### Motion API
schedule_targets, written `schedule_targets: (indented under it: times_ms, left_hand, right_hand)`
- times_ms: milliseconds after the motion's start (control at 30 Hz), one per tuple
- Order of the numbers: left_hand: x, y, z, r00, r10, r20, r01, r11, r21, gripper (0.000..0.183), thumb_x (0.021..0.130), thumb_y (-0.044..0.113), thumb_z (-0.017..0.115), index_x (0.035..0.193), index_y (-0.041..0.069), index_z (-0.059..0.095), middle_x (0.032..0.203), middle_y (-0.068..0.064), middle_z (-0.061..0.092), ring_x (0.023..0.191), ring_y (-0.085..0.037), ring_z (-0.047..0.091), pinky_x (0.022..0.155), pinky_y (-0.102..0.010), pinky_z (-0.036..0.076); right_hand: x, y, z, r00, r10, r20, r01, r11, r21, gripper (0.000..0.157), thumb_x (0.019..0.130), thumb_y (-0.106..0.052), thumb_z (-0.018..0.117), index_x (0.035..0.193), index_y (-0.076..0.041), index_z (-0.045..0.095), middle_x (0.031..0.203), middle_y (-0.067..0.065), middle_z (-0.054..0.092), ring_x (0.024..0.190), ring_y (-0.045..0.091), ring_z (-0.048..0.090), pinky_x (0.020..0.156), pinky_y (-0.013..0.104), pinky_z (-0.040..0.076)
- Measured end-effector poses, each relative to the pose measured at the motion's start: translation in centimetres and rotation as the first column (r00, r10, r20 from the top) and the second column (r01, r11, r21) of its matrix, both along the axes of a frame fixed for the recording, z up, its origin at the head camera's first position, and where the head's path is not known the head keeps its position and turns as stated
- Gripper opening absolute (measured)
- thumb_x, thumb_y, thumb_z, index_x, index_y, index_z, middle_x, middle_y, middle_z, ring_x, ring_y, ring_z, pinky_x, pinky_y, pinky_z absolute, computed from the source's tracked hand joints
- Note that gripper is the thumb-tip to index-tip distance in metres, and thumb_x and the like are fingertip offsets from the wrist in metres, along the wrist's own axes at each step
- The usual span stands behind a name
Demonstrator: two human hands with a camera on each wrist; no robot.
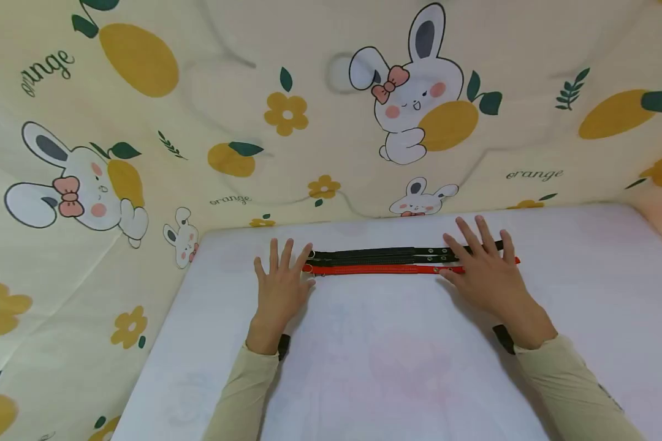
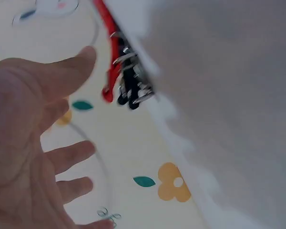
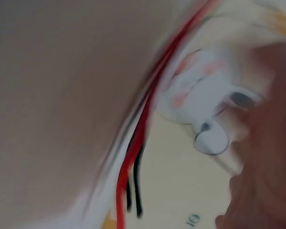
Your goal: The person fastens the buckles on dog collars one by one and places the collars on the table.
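Note:
Two black collars (image 1: 364,256) and a red collar (image 1: 372,269) lie side by side on the white table, stretched lengthwise with metal eyelets toward the right. My left hand (image 1: 280,288) is at their buckle end, fingers spread. In the left wrist view, metal buckles (image 2: 128,59) and rings hang at the collar ends, apart from the thumb (image 2: 78,67). Over the eyelet end is my right hand (image 1: 488,269), its fingers spread and hiding part of the straps. The right wrist view shows the loose tips of the red collar (image 3: 136,152) and black collars (image 3: 137,191), with the hand beside them, blurred.
The white table (image 1: 375,355) stretches from the collars toward the person. Behind it and at the left hangs a cream cloth (image 1: 331,55) printed with rabbits, oranges and flowers. Dark bands (image 1: 504,339) sit at both wrists.

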State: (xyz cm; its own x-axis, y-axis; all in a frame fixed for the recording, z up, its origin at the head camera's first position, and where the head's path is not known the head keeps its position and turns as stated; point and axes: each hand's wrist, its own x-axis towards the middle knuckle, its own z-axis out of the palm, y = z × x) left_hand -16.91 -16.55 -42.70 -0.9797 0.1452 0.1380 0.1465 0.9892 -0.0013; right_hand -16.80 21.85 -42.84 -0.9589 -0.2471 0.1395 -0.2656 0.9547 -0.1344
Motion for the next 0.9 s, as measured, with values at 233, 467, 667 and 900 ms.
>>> schedule_targets:
  times_ms: [233,467,667,900]
  left_hand:
    - [-1.0,0.8,1.5,0.997,0.019,0.074,-0.034,0.978,0.204,0.059,0.088,0.028,0.076,0.143,0.021,0.055,0.132,-0.014,0.064,0.121,-0.036,0.059,0.094,-0.053,0.05]
    - [-1.4,0.3,1.2,0.986,0.048,0.158,-0.094,0.95,0.297,0.047,0.087,0.015,0.076,0.132,0.015,0.065,0.112,-0.011,0.074,0.102,-0.029,0.068,0.08,-0.042,0.058]
    - [-1.7,0.2,0.6,0.987,0.089,0.137,-0.129,0.938,0.322,0.039,0.086,0.012,0.077,0.125,0.016,0.071,0.1,-0.007,0.075,0.098,-0.026,0.065,0.077,-0.038,0.057]
    - [-1.6,0.2,0.5,0.984,0.078,0.158,-0.134,0.916,0.378,0.037,0.086,0.011,0.077,0.123,0.013,0.072,0.1,-0.008,0.075,0.091,-0.024,0.067,0.075,-0.038,0.057]
  right_hand:
    - [-0.4,2.0,3.1,0.994,-0.032,0.104,0.042,0.994,-0.1,0.073,0.097,-0.042,0.059,0.156,-0.011,0.029,0.168,0.016,-0.005,0.152,0.039,-0.022,0.113,0.072,-0.003]
    - [-1.0,4.1,3.8,0.983,-0.074,0.168,0.106,0.976,-0.19,0.071,0.099,-0.047,0.053,0.152,-0.006,0.031,0.162,0.029,0.012,0.151,0.048,-0.004,0.106,0.072,0.009]
    - [-0.9,8.2,2.3,0.948,-0.169,0.269,0.239,0.937,-0.254,0.078,0.1,-0.055,0.047,0.156,-0.007,0.023,0.154,0.037,0.02,0.137,0.063,0.015,0.092,0.077,0.019]
    - [-0.4,11.2,0.2,0.867,-0.13,0.481,0.378,0.8,-0.465,0.082,0.099,-0.056,0.05,0.145,0.008,0.027,0.13,0.032,0.049,0.115,0.044,0.046,0.085,0.047,0.044]
